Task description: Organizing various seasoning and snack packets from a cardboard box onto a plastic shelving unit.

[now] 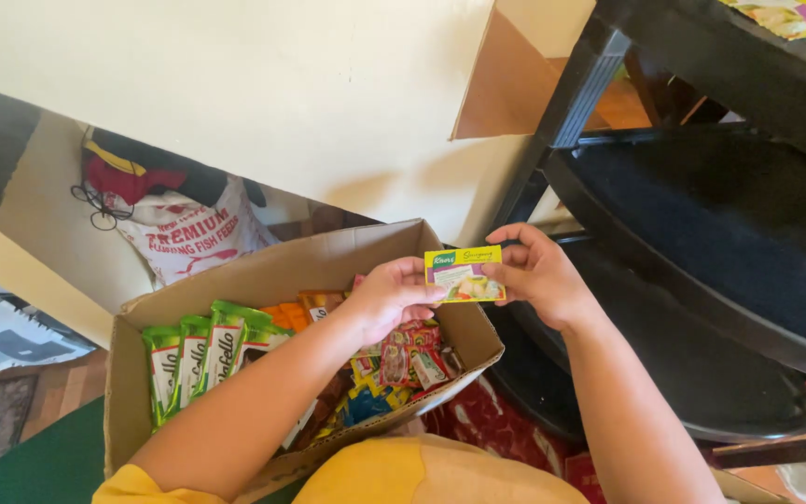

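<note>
A small flat yellow-and-green packet (pixel 465 273) is held level between both hands, over the right rim of an open cardboard box (pixel 263 271). My left hand (pixel 390 294) pinches the packet's left end. My right hand (pixel 535 271) grips its right end with fingers curled over the top. Inside the box stand several green sachets (pixel 200 353) at the left, orange packets (pixel 293 313) behind, and a jumble of small red, yellow and blue sachets (pixel 394 373) at the right.
A black curved shelf unit (pixel 701 233) rises on the right, with packets (pixel 795 14) on its top tier. A white printed sack (pixel 188 238) with dark and red cloth on it leans on the cream wall behind the box. A red patterned mat (pixel 496 425) lies below.
</note>
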